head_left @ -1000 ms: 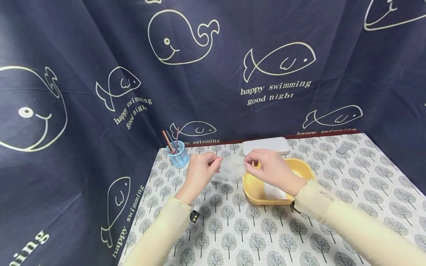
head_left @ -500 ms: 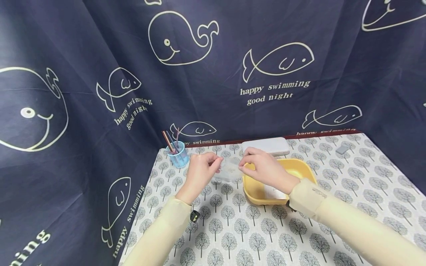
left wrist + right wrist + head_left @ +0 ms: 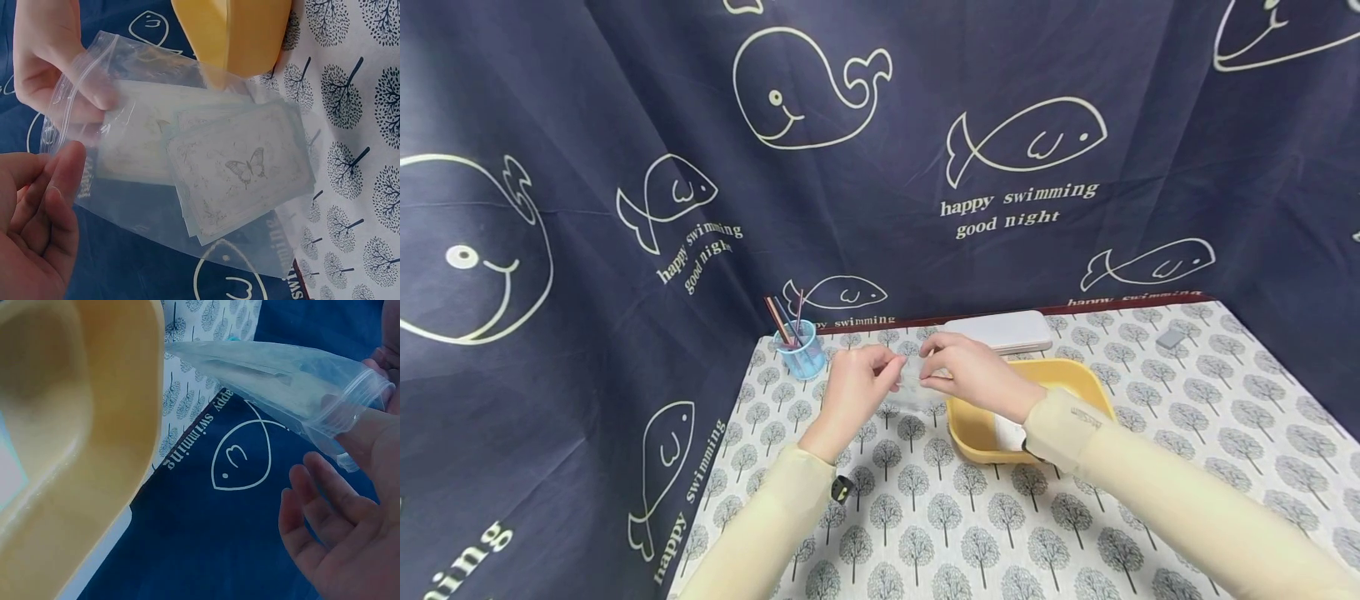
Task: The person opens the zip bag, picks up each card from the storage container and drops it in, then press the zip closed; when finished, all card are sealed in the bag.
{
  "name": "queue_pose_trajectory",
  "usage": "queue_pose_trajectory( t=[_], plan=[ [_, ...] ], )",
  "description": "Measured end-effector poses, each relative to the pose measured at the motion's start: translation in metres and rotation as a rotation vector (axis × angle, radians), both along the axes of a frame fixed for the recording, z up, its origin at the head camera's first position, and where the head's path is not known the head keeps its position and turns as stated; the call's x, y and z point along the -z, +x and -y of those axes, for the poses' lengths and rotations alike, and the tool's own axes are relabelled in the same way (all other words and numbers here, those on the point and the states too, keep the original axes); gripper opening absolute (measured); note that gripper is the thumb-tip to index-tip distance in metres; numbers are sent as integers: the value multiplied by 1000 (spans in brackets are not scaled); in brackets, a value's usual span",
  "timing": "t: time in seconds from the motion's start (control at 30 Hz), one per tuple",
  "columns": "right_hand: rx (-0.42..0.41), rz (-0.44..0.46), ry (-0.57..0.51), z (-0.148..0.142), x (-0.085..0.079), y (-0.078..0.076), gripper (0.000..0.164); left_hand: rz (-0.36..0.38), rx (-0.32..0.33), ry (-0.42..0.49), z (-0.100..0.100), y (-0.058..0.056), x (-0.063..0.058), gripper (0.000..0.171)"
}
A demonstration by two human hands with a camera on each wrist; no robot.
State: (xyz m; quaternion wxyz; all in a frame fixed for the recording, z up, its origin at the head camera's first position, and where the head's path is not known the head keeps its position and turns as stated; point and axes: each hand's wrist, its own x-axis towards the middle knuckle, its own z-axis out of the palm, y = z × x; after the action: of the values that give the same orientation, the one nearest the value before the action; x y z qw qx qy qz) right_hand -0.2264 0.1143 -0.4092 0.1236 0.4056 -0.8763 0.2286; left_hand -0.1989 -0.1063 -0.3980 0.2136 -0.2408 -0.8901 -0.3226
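A clear zip-lock bag [image 3: 144, 209] hangs between my two hands, over the table in the head view. Inside it are several cards [image 3: 244, 169]; the front one carries a butterfly print, and others lie askew behind it. My left hand [image 3: 862, 379] pinches the bag at one end of its zip mouth. Close by, my right hand [image 3: 966, 371] holds the same mouth between thumb and index finger, its other fingers spread away from the plastic [image 3: 340, 531]. In the right wrist view the bag appears nearly edge-on, with the zip strip at the hands.
Below my right forearm stands a yellow basin [image 3: 981, 437] with a white card-like piece [image 3: 1009, 433] inside. A white case [image 3: 1011, 331] lies behind it. A blue mesh pen cup [image 3: 803, 354] stands at the back left, and a small grey block [image 3: 1171, 337] lies back right.
My right hand has moved left along the bag's mouth, toward my left hand. The left hand has stayed nearly still, pinching the bag.
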Motion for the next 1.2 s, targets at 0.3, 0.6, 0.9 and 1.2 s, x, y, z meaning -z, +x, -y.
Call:
queue_pose_trajectory(
  t=[0.3,0.6,0.9,1.2],
  plan=[
    [-56,-118,72,12,0,-6,9,25,3,7,-2,0,-1,18],
    [-54,-165,148,19,2,-6,11,19,7,20,-4,-1,-1,16],
    [-55,-174,182,23,-1,-3,11,19,2,29,-4,-1,1,15],
    [-61,-151,129,20,-4,-1,11,36,-6,30,-2,0,0,19]
  ],
)
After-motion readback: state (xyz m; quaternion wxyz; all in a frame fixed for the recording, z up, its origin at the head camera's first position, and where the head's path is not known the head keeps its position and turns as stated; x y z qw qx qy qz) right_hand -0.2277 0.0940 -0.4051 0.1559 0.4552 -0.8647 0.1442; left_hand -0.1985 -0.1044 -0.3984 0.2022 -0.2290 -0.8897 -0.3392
